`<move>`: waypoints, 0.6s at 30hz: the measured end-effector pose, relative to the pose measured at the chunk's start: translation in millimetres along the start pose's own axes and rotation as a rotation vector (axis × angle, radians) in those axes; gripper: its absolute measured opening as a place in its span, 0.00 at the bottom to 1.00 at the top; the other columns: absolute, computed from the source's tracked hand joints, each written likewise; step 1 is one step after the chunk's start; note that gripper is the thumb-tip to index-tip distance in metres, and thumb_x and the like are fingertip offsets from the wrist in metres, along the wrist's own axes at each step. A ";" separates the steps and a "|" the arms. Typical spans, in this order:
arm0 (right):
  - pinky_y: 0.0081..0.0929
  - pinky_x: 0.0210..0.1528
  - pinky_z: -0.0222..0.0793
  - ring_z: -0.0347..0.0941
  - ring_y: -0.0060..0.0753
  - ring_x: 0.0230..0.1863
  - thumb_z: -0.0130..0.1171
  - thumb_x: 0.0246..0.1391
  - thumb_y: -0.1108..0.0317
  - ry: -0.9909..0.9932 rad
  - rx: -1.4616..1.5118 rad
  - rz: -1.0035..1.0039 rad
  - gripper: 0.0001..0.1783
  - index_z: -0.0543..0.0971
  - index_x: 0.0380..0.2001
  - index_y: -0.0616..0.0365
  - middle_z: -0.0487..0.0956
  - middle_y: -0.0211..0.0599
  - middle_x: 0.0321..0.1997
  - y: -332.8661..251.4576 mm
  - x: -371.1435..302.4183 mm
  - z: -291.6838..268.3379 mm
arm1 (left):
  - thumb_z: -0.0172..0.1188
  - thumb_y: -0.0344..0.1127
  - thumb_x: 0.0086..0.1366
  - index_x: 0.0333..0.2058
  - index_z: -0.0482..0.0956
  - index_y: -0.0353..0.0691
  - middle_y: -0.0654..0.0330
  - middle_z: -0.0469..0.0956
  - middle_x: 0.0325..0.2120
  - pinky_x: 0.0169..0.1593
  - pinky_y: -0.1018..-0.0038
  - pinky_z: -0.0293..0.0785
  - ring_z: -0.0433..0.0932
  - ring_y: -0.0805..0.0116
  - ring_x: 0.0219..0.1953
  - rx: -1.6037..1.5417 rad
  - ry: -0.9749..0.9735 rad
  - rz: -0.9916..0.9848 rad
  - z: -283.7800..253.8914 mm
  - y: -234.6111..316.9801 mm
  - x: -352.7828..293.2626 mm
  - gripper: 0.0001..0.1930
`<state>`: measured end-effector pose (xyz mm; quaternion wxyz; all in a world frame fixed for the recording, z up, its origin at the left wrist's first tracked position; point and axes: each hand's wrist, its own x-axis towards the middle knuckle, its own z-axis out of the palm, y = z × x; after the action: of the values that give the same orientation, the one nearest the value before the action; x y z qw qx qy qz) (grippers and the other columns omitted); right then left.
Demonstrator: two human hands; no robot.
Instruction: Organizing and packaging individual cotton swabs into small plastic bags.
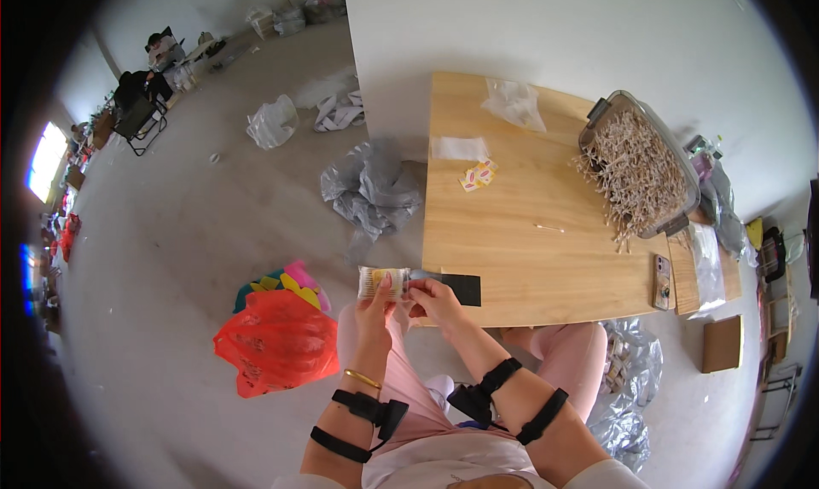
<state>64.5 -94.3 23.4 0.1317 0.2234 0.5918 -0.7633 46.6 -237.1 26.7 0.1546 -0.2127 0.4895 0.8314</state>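
Observation:
My left hand (374,311) is closed around a small clear pack of cotton swabs (370,280) with a yellow and white card in it, held just past the table's left front corner. The fingers of my right hand (437,303) pinch at the pack's right end; the exact grip is partly hidden. Beside that hand a black flat piece (462,289) lies on the table edge. Loose cotton swabs (636,169) heap over a grey plastic bin at the table's right, and one single swab (550,228) lies mid-table.
On the wooden table (512,267) are small printed cards (478,176), a stack of clear bags (459,148), a crumpled bag (515,105) and a phone (662,282). A red bag (280,342) and grey plastic (371,186) lie on the floor. People sit far left.

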 end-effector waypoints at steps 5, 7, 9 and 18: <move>0.20 0.40 0.73 0.76 0.20 0.35 0.63 0.63 0.68 0.034 -0.115 -0.240 0.09 0.81 0.42 0.62 0.82 0.29 0.36 -32.7 -39.5 14.1 | 0.67 0.40 0.68 0.50 0.80 0.42 0.67 0.82 0.42 0.47 0.77 0.73 0.79 0.77 0.41 -0.140 -0.137 0.034 5.5 33.1 -48.3 0.15; 0.18 0.45 0.69 0.73 0.17 0.39 0.64 0.63 0.68 -0.014 -0.058 -0.285 0.07 0.80 0.39 0.61 0.79 0.25 0.34 -57.1 -68.2 4.8 | 0.66 0.38 0.69 0.51 0.80 0.39 0.61 0.83 0.44 0.46 0.78 0.77 0.82 0.74 0.44 -0.192 -0.251 0.022 8.2 39.3 -64.9 0.15; 0.18 0.46 0.68 0.73 0.16 0.39 0.64 0.63 0.68 -0.025 0.002 -0.353 0.07 0.79 0.39 0.60 0.79 0.25 0.35 -74.8 -90.3 -12.7 | 0.65 0.38 0.69 0.53 0.79 0.40 0.61 0.83 0.46 0.50 0.73 0.78 0.82 0.70 0.48 -0.109 -0.400 0.003 11.4 47.6 -80.2 0.16; 0.14 0.47 0.63 0.68 0.13 0.41 0.62 0.66 0.65 0.050 0.032 -0.549 0.08 0.77 0.39 0.58 0.75 0.20 0.36 -121.5 -200.6 -56.9 | 0.66 0.29 0.67 0.54 0.75 0.33 0.55 0.83 0.46 0.41 0.78 0.78 0.85 0.66 0.46 0.383 -0.828 0.144 63.3 73.4 -149.2 0.19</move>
<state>192.1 -20.0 214.3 -0.0984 0.0756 0.6211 -0.7738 128.2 -223.4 184.2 0.3156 0.2044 0.5450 0.7494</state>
